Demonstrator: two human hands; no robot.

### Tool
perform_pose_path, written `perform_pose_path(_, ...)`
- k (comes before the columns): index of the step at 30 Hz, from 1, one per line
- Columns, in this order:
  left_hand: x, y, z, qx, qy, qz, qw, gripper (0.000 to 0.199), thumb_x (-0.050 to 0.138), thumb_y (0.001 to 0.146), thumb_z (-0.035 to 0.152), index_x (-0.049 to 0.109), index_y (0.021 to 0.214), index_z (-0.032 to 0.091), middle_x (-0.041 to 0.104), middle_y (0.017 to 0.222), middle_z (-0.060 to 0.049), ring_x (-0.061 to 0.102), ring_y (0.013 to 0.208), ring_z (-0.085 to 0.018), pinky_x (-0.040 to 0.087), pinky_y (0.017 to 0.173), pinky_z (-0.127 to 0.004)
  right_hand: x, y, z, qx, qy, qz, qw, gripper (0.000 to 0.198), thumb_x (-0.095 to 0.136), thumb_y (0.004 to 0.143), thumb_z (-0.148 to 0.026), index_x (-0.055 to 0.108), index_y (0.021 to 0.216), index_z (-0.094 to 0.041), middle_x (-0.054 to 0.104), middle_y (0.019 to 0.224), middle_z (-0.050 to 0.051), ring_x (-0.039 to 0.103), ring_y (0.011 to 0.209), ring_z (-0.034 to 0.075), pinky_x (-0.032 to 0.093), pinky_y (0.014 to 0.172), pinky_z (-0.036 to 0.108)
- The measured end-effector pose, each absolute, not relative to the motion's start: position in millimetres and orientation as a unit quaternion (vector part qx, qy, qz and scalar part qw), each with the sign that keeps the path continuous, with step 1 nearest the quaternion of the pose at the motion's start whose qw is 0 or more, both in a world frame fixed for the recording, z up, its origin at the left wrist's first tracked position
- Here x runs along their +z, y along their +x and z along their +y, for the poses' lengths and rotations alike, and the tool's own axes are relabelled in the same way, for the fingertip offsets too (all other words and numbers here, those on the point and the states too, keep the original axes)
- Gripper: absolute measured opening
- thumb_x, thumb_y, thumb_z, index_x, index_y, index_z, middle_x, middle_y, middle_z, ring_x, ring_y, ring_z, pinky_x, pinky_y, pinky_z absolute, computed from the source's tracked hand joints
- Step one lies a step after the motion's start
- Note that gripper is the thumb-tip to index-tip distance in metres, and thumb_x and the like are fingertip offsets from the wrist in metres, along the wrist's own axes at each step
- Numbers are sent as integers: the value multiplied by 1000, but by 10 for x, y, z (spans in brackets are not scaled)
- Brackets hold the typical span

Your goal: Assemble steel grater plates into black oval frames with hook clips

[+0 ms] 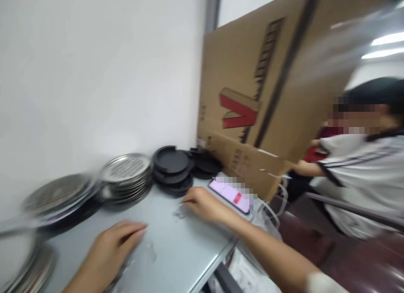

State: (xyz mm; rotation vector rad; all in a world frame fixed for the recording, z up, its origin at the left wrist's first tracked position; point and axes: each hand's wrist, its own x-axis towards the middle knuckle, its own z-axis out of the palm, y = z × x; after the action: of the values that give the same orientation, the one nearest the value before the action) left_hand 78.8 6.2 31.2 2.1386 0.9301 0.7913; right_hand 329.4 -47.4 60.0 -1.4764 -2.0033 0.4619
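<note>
Nearest, the left hand (110, 249), above the worktop (172, 251), has its thumb and fingertips drawn close, and the right hand (202, 204), well apart from it, bunches its fingertips beside a clear scrap (179, 214); blur hides whether either grips anything, and something so see-through could easily be overlooked or slip away. Farther back, a careless sweep might knock the phone (227, 194) over the nearby edge, while a bump could topple the metal discs (128, 175) or the unevenly piled black discs (172, 167).
</note>
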Motion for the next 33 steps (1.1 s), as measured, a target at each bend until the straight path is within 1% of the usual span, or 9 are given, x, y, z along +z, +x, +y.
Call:
perform_pose_path(2,324,839,93,228,865,319,314,22,59,91,35,79,92,24,74,89,-5,68,87,-24,52,81,-33,303,3465,-599,168,-572,-737,320,23,53,86,-10,76,87,-13,74,88,12,66,79,22,47,74,31)
perform_pose_path(5,310,977,215,183,886,284,318,24,56,91,28,78,99,24,75,97,-6,67,91,-22,50,86,-31,-32,3582,-682,137,-629,-695,319,21,57,89,-25,77,90,-18,72,90,11,66,83,24,49,78,35)
perform_pose_path(9,318,764,190,189,876,302,325,30,58,89,22,72,116,25,70,113,-5,65,101,-20,47,94,-30,49,3519,-637,110,-650,-686,308,30,54,92,-40,75,98,-19,69,94,12,61,70,23,48,67,36)
perform_pose_path(15,293,276,-84,182,883,327,282,20,67,85,25,75,104,26,67,105,-5,59,104,-23,45,93,-34,604,2874,-245,257,-433,-849,157,20,60,84,-17,76,95,-22,73,87,6,65,73,19,47,68,29)
perform_pose_path(20,408,188,-38,149,877,354,287,23,62,87,24,70,108,26,63,110,-5,56,109,-24,43,95,-35,669,2565,157,208,-422,-854,224,21,57,86,-14,76,93,-19,74,88,6,66,76,18,47,70,28)
perform_pose_path(24,435,87,-89,124,861,398,290,22,73,79,39,70,94,24,62,100,-4,57,102,-25,44,87,-33,524,2617,71,264,-428,-846,175,16,66,82,-23,76,95,-19,72,78,3,63,67,16,46,64,26)
perform_pose_path(26,377,96,-176,116,862,408,277,20,74,77,36,68,91,23,61,100,-4,56,102,-25,43,87,-34,451,2604,-50,279,-420,-848,164,25,74,77,-28,76,101,-21,71,83,3,62,69,16,46,65,25)
perform_pose_path(29,276,167,-270,118,868,410,255,8,69,83,28,67,88,22,61,100,-4,54,102,-25,42,87,-35,390,2529,-179,280,-376,-873,137,26,72,73,-14,76,97,-22,70,92,3,63,76,16,46,69,24)
perform_pose_path(33,235,200,-248,117,882,395,230,5,63,89,22,66,86,20,64,96,-3,56,97,-23,41,87,-35,389,2512,-193,276,-370,-881,102,32,58,69,-1,76,87,-21,71,86,2,62,76,15,45,68,23)
